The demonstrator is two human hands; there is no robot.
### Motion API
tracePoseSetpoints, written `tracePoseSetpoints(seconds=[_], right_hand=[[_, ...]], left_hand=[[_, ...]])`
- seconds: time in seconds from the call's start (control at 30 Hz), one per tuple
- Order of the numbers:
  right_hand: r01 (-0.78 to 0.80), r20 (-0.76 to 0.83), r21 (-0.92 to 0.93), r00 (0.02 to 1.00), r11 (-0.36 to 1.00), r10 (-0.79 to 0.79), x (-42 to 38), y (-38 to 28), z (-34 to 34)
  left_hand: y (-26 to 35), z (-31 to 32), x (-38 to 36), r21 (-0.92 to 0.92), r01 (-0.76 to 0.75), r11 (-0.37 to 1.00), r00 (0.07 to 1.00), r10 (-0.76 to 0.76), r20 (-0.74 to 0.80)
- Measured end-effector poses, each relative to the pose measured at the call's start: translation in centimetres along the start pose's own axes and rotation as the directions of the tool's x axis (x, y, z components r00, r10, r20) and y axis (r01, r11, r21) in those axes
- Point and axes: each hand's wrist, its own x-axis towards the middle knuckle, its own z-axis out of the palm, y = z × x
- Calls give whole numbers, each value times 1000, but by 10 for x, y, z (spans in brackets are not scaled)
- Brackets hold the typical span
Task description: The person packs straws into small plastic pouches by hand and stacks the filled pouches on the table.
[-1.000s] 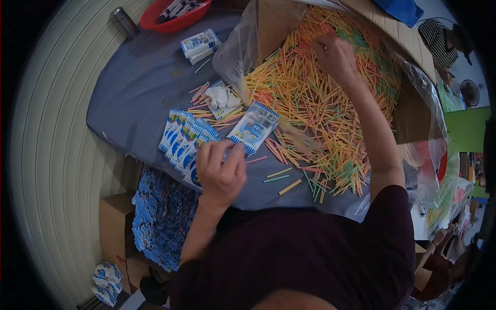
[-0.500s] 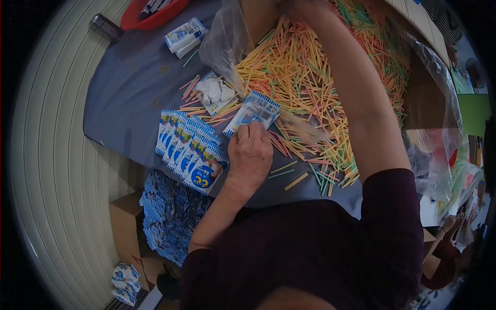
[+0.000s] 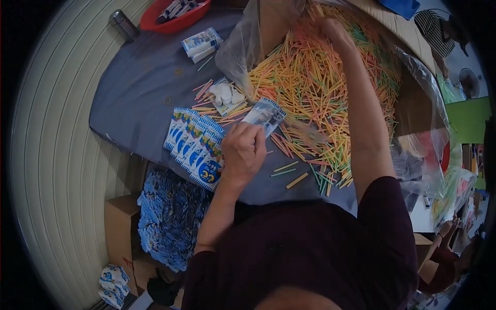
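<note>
My left hand (image 3: 244, 152) is closed on the near end of a blue-and-white printed packet (image 3: 267, 114) at the table's middle. The packet's far end points toward a heap of thin coloured sticks (image 3: 310, 77), mostly yellow, orange and green. At the far side of that heap, my right hand (image 3: 335, 32) reaches down among the sticks; its fingers are partly hidden and blurred. Beside my left hand lies a fanned row of similar packets (image 3: 195, 147). Just beyond them, a crumpled white piece (image 3: 225, 94) rests on another packet with loose sticks around it.
A red bowl (image 3: 178, 25) holding small packs and a metal flask (image 3: 124, 26) stand far left. More packets (image 3: 201, 42) lie near the bowl. Clear plastic lines the open carton (image 3: 419, 98) around the heap. Many blue packets (image 3: 168, 222) fill a box below left. Other people are at right.
My right hand has drawn back slightly and shows more fully over the heap. My left hand's fingers have shifted on the packet. The whole view has moved a little.
</note>
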Motion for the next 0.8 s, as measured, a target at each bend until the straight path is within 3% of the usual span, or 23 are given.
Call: tracePoseSetpoints(seconds=[0.03, 0.07, 0.1, 0.17, 0.2, 0.23, 0.27, 0.3, 0.33, 0.4, 0.43, 0.5, 0.63, 0.73, 0.8], right_hand=[[-22, -63, 669, 994, 743, 86, -25, -1, 9], [34, -53, 994, 980, 104, 191, -50, -3, 16], [33, -54, 994, 979, 105, 197, -69, -7, 21], [77, -1, 882, 987, -465, 163, -98, -17, 34], [74, 8, 880, 985, -468, 171, -103, -15, 46], [77, 17, 814, 988, -576, 156, -108, -14, 59], [77, 24, 735, 990, -674, 140, -112, -12, 70], [92, 134, 757, 947, -647, 291, -134, -43, 43], [86, 144, 755, 945, -649, 294, -136, -35, 53], [16, 20, 626, 999, -780, 37, -137, -22, 70], [11, 25, 624, 999, -781, 34, -140, -21, 71], [-88, 97, 746, 995, -660, -24, -143, -23, 65], [-137, 125, 779, 990, -612, -63, -143, -30, 58], [-237, 232, 817, 970, -526, -76, -145, -39, 59], [-365, 314, 838, 931, -406, -189, -144, -44, 69]], left_hand=[[-1, -1, 0, -70, 57, 996, 998, -57, -1], [-1, -1, 1, -74, 54, 996, 999, -54, -1], [1, -1, 2, 14, 13, 1000, 1000, -13, 18], [6, 4, 2, 98, -30, 995, 998, 24, 52], [11, 10, 1, 252, -66, 966, 997, 51, 66], [14, 15, -1, 398, -103, 912, 994, 75, 85], [15, 17, -2, 395, -104, 913, 993, 70, 98], [13, 18, -2, 423, -127, 897, 990, 88, 111], [11, 18, -1, 450, -149, 881, 987, 104, 124], [4, 16, 4, 417, -169, 893, 985, 138, 104], [2, 15, 5, 388, -192, 901, 981, 178, 71], [2, 13, 2, 414, -181, 892, 983, 146, 114], [13, 10, -6, 428, -139, 893, 971, 38, 235], [19, 10, -3, 421, -174, 890, 974, 92, 207], [19, 6, 2, 388, -156, 908, 977, 83, 198]])
